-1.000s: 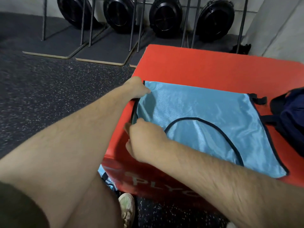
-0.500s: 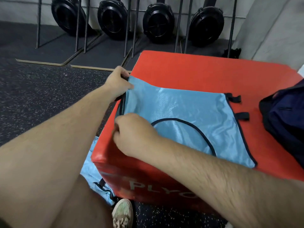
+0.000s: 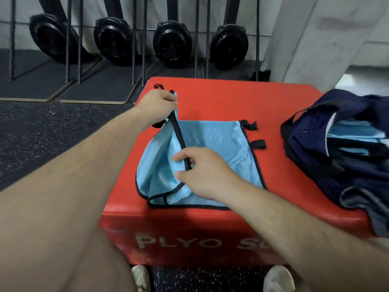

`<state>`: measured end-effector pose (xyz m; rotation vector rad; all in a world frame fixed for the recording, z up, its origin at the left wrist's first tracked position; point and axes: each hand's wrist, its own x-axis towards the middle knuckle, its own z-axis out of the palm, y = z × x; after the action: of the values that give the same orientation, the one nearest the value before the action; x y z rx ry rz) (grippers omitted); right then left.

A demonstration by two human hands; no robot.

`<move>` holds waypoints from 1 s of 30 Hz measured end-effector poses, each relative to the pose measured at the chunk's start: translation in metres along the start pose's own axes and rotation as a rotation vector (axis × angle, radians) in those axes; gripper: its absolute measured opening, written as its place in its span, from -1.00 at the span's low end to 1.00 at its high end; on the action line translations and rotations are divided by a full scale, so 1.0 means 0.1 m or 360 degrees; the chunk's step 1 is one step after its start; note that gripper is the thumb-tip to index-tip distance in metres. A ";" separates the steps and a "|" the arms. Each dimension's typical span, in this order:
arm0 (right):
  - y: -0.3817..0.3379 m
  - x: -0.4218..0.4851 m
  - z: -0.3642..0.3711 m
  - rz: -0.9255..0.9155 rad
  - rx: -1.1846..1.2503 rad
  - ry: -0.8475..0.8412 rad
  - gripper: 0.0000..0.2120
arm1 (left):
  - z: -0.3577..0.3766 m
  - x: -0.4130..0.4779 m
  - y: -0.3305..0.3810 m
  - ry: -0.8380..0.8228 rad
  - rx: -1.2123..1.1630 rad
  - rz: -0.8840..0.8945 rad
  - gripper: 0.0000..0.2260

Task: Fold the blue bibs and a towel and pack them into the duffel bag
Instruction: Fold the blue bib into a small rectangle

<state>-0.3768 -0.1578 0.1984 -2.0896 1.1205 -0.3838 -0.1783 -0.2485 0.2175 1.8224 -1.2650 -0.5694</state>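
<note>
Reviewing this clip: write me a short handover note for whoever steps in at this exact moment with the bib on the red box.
Left hand: grips the dark-trimmed edge of the light blue satin bib, lifted off the box.
Right hand: pinches the same trimmed edge nearer the body.
Bib: lies on the red padded plyo box, its left side raised mid-fold and its right side flat.
Navy duffel bag: open on the right end of the box, with light blue fabric already showing inside.
Done: some blue items appear packed.
Left: finish this fold and put the bib in the bag. No towel is clearly identifiable.
</note>
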 end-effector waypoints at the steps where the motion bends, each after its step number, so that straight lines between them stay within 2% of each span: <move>1: 0.08 -0.05 -0.06 0.0040 0.0026 0.0023 -0.65 | 0.08 0.00 0.07 -0.0037 -0.0018 0.0008 -0.83; 6: 0.49 -0.24 -0.35 0.0188 0.0097 0.0133 -0.67 | 0.52 0.01 0.41 -0.0230 0.0019 0.0072 -0.76; 12: 0.85 -0.40 -0.55 0.0278 0.0121 0.0229 -0.66 | 1.11 0.03 0.67 -0.0376 0.0103 0.0109 -0.78; 15: 0.99 -0.46 -0.64 0.0303 -0.0038 0.0287 -0.64 | 1.41 0.04 0.76 -0.0427 0.0158 0.0116 -0.79; 17: 1.06 -0.49 -0.70 0.0336 -0.0125 0.0219 -0.61 | 1.61 0.04 0.76 -0.0496 0.0244 0.0100 -0.88; 18: 1.08 -0.51 -0.72 0.0363 -0.0244 0.0151 -0.61 | 1.70 0.02 0.74 -0.0563 0.0303 0.0095 -0.96; 20: 1.11 -0.52 -0.71 0.0432 -0.0701 0.0052 -0.61 | 1.85 -0.01 0.67 -0.0727 0.0464 0.0102 -0.92; 22: 1.04 -0.52 -0.66 0.0307 -0.1068 0.0170 -0.66 | 1.91 -0.02 0.65 -0.0776 0.0610 0.0170 -0.89; 24: 0.93 -0.45 -0.60 -0.0033 -0.1133 0.0295 -0.70 | 1.90 0.00 0.65 -0.0756 0.0606 0.0216 -0.84; 27: 0.78 -0.29 -0.46 -0.0425 -0.0998 0.0137 -0.56 | 1.84 0.03 0.61 -0.0721 0.0468 0.0211 -0.65; 30: 0.76 -0.12 -0.30 -0.0502 -0.1130 -0.0041 -0.40 | 1.81 0.04 0.55 -0.0659 0.0340 0.0185 -0.56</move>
<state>-0.4458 -0.1892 0.1660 -2.9007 0.9980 -0.1007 -0.3413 -0.3277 0.1627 1.8451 -1.7541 -0.8000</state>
